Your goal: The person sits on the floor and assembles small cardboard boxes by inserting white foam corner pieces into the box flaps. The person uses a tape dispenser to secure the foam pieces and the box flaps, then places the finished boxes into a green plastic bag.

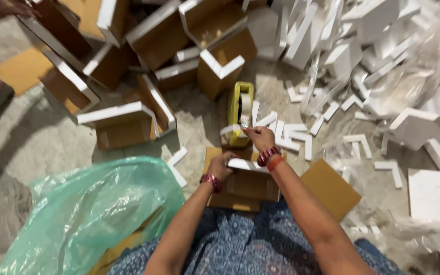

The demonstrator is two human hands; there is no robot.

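Your left hand point(223, 164) presses down on the brown cardboard piece with white foam edging point(250, 179) near your lap. Your right hand point(260, 136) pinches clear tape at the yellow tape dispenser point(240, 113), just beyond it.

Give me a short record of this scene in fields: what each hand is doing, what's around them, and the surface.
Left hand: left hand rests on a brown cardboard box with a white foam corner on top, in the lap.
Right hand: right hand pinches clear tape at the yellow tape dispenser.
Left side: green plastic bag.
Ahead: finished boxes with white foam edges, piled up.
Right side: loose white foam pieces and clear plastic wrap.
Surface: grey stone floor.
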